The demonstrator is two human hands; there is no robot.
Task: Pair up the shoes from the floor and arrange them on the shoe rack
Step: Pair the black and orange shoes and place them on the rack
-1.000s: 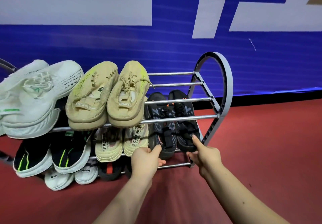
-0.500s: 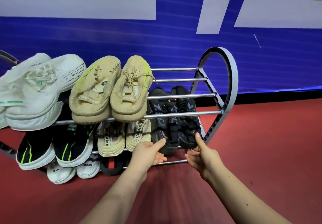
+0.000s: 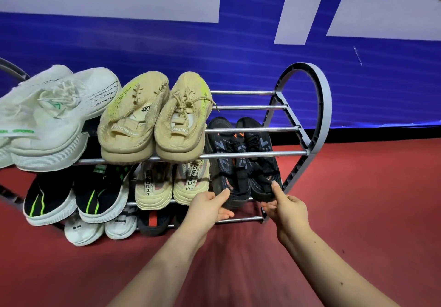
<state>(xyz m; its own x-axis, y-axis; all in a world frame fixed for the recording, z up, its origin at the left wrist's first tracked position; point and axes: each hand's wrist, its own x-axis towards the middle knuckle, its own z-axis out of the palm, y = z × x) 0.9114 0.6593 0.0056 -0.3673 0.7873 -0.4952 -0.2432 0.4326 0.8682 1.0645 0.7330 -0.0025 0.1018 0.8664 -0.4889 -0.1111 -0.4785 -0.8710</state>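
A grey shoe rack (image 3: 319, 106) with metal bars stands against the blue wall. At the right end of its middle shelf lies a black pair, heels toward me: the left black shoe (image 3: 223, 163) and the right black shoe (image 3: 261, 161). My left hand (image 3: 207, 207) pinches the heel of the left black shoe, thumb on top and fingers under it. In the same way my right hand (image 3: 286, 208) pinches the heel of the right black shoe.
On the top shelf sit a white pair (image 3: 55, 120) and a tan pair (image 3: 152, 125). A black-and-green pair (image 3: 71, 194) and a beige pair (image 3: 171, 187) share the middle shelf. White shoes (image 3: 100, 230) and a black-red shoe (image 3: 152, 220) sit at the bottom. Red floor (image 3: 358, 211) spreads right.
Both hands stay at the heels of the black pair, and the shoes sit a little deeper on the shelf. My view has shifted slightly.
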